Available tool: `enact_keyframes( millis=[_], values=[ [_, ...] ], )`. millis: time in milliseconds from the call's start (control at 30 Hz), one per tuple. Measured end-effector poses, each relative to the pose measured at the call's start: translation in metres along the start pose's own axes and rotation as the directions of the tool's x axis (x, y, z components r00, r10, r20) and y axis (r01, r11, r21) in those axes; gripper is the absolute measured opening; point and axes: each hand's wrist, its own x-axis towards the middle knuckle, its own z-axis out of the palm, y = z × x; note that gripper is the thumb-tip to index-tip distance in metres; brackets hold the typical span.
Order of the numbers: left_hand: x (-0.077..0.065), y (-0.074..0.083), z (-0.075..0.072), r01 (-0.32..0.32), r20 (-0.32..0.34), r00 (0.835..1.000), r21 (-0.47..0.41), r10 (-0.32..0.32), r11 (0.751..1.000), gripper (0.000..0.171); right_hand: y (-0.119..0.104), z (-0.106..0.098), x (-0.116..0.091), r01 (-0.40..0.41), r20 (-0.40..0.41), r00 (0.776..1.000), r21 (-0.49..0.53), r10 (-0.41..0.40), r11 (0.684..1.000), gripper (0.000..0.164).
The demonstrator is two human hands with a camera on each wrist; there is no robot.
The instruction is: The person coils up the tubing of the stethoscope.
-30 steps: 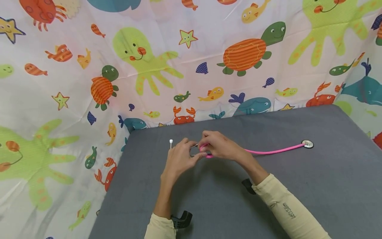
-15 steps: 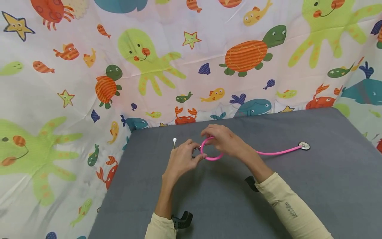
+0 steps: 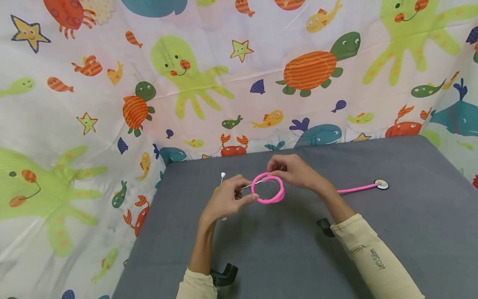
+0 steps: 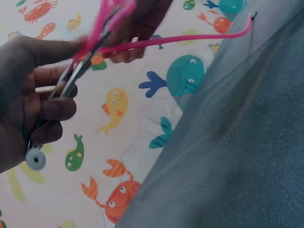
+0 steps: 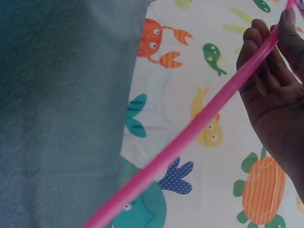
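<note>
A stethoscope with pink tubing [image 3: 281, 196] is held between both hands above the grey table. My left hand [image 3: 225, 199] grips its metal ear tubes [image 4: 71, 80] and the near side of a pink loop, thumb on the tubing. One white eartip [image 3: 223, 175] sticks up beyond the knuckles; another pokes out below the hand. My right hand [image 3: 295, 172] pinches the tubing at the top of the loop. In the right wrist view the pink tube [image 5: 190, 133] runs away from the fingers. The chest piece [image 3: 381, 185] rests on the table at the right.
The grey table [image 3: 298, 257] stretches under both arms. Behind it and at the left hangs a white curtain [image 3: 209, 25] printed with sea animals. Black wrist straps [image 3: 224, 275] sit at both cuffs.
The pink tubing has been wound into a fuller loop beside my left hand. My right hand has moved slightly right, away from the left. The chest piece stays on the table.
</note>
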Motion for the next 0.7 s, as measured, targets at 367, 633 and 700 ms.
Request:
enact_keyframes(
  millis=[367,633,700],
  values=[
    [0.011,0.004,-0.002,0.039,-0.076,0.996,-0.108,-0.048,0.993,0.028,0.001,0.022,-0.012,-0.068,0.041,0.997,0.139,0.062,0.988,0.031],
    [0.017,0.007,-0.001,0.078,-0.188,0.977,-0.121,-0.1,0.99,0.026,-0.014,0.033,-0.018,-0.086,0.024,0.996,0.193,0.083,0.977,0.026],
    [0.017,0.009,-0.001,0.083,-0.214,0.971,-0.128,-0.109,0.988,0.027,-0.019,0.036,-0.018,-0.072,0.026,0.997,0.222,0.068,0.972,0.02]
  ],
)
